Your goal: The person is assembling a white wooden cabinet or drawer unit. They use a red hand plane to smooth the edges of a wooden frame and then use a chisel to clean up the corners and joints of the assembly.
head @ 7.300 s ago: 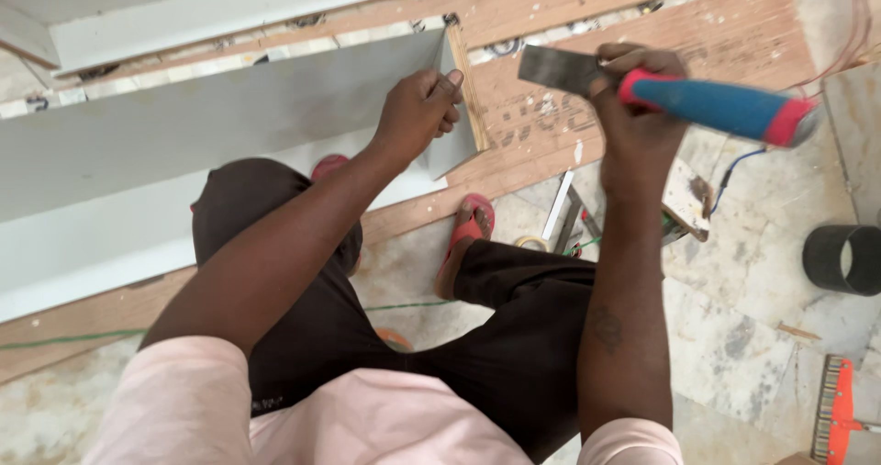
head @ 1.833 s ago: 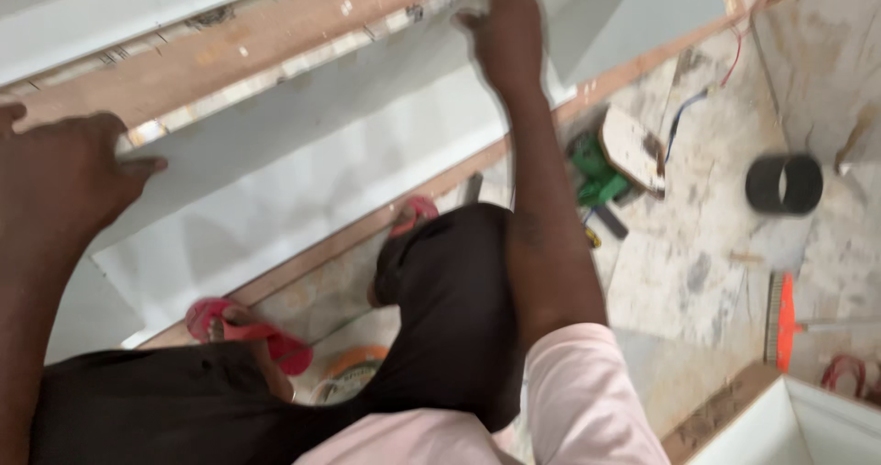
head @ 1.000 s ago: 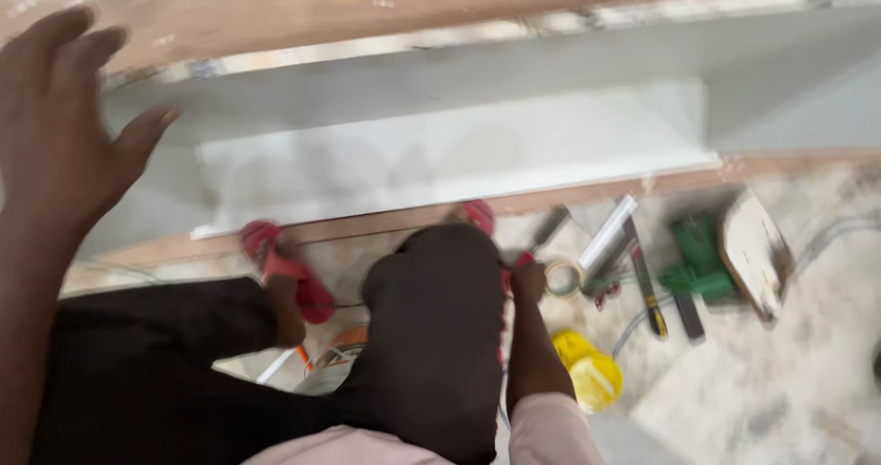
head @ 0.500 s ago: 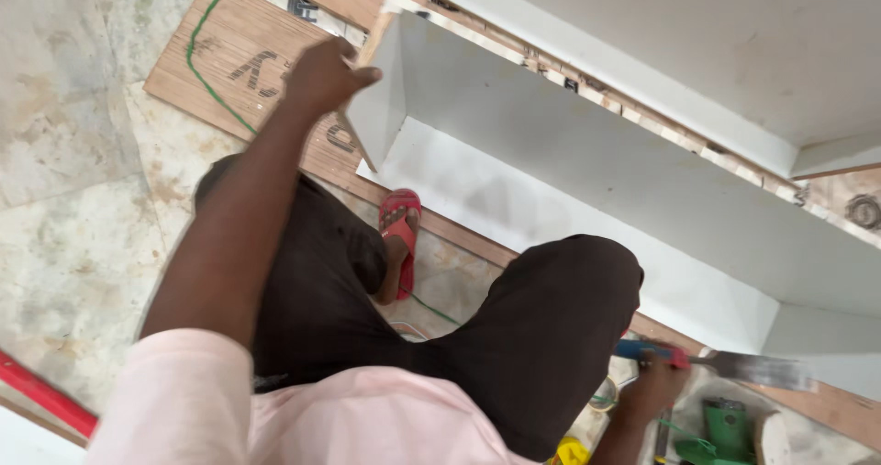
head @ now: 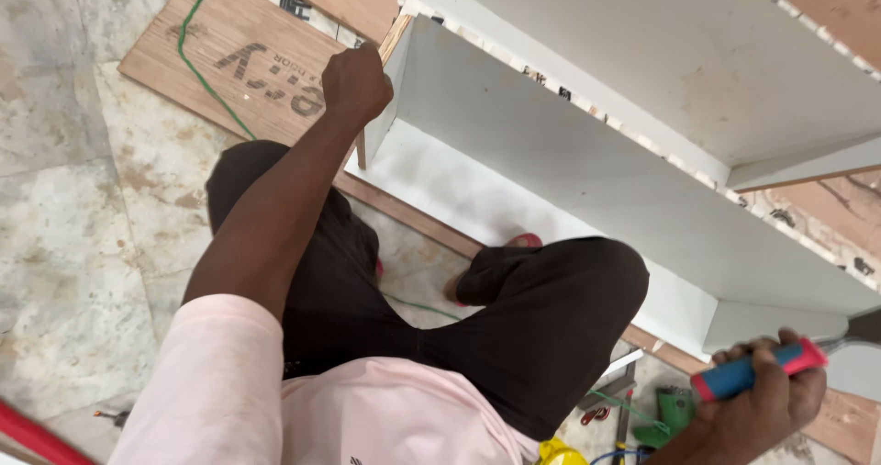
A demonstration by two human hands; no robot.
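Head view: my left hand (head: 356, 81) closes on the end panel (head: 389, 70) at the white cabinet's (head: 587, 180) corner; my right hand (head: 757, 405) grips the chisel (head: 762, 369) near its other end. Best to steady the panel firmly.

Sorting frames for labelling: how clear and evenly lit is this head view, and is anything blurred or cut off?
Head view: soft even daylight, no glare; left hand on the white cabinet edge is sharp; right hand with the blue-and-red handled tool sits at the frame corner, its blade cut off.
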